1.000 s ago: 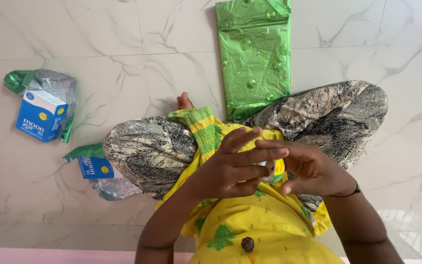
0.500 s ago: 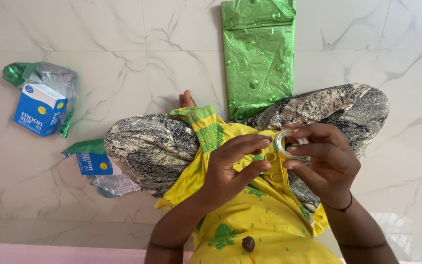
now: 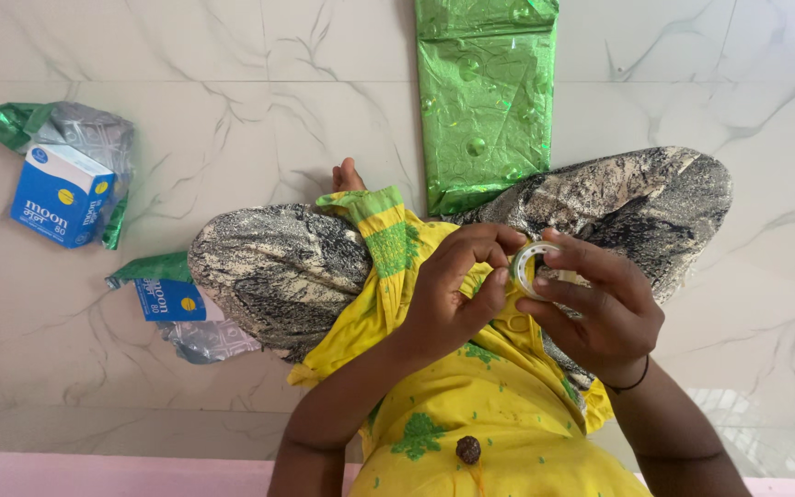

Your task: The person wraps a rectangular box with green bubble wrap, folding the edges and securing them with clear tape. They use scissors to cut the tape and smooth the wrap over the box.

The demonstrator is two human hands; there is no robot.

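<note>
The right hand (image 3: pixel 591 308) holds a small roll of clear tape (image 3: pixel 534 269) over the lap, fingers curled round it; the left hand (image 3: pixel 457 294) pinches at its rim — best to feel slowly for the loose end with a nail, keeping the roll steady.

At the top centre of my view lies a shiny green foil wrapping sheet (image 3: pixel 487 97), crinkled and embossed with round dots. Under it I see a white marble floor (image 3: pixel 232 83) with thin grey veins. At upper left sits a blue cardboard box (image 3: pixel 55 195) with a yellow dot, against silver-and-green foil wrap (image 3: pixel 94 133). A second blue box (image 3: pixel 168 299) lies at middle left. The trousers (image 3: pixel 273 276) are mottled black and beige. The yellow tunic (image 3: pixel 471 423) carries green printed motifs. The small tape roll (image 3: pixel 534 269) at centre looks clear with a whitish rim.
</note>
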